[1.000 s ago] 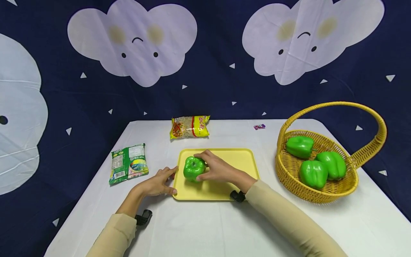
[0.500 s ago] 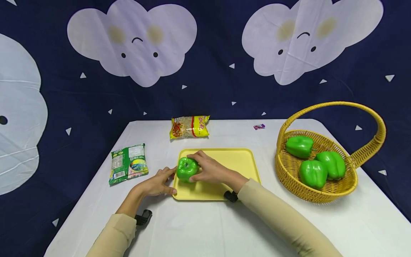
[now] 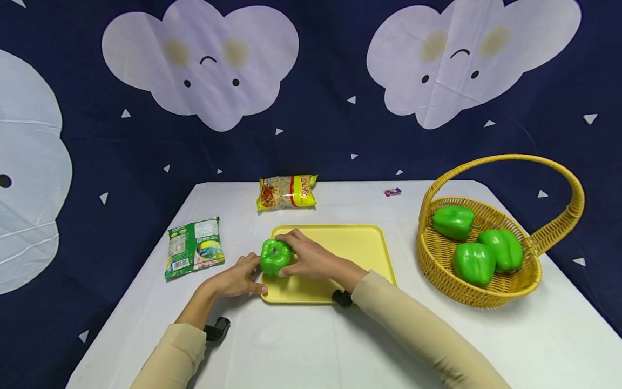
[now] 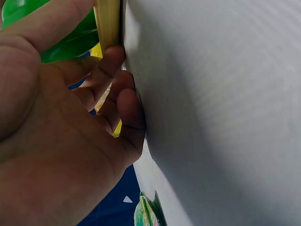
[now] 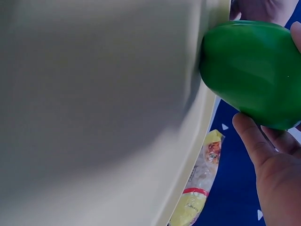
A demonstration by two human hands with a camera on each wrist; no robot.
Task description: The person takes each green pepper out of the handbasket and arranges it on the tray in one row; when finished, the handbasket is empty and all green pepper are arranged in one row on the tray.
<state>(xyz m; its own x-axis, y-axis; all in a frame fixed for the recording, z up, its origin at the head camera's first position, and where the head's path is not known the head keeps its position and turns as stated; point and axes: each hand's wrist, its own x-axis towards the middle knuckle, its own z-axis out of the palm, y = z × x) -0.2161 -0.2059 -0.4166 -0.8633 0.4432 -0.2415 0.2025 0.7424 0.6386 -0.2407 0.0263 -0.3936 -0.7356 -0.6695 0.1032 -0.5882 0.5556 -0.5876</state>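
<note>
A shiny green bell pepper (image 3: 275,257) sits over the left edge of the yellow tray (image 3: 350,254). My right hand (image 3: 311,257) holds it from the right, thumb in front and fingers behind. In the right wrist view the pepper's (image 5: 254,73) bottom is close to the tray's rim, with fingertips along its side. My left hand (image 3: 238,277) rests beside the tray's left edge, thumb at the front corner. Its index fingertip meets the tray's wall (image 4: 108,26) in the left wrist view, while the other fingers bend against the white cloth.
At right stands a wicker basket (image 3: 439,273) with a tall handle, holding green peppers (image 3: 475,263). A green packet (image 3: 195,248) lies at left, a yellow food bag (image 3: 288,192) behind the tray. One tiny purple wrapper (image 3: 392,192) lies near the back edge.
My right hand has carried the pepper leftward, from inside the tray to its left edge. The left hand and the tray have stayed put.
</note>
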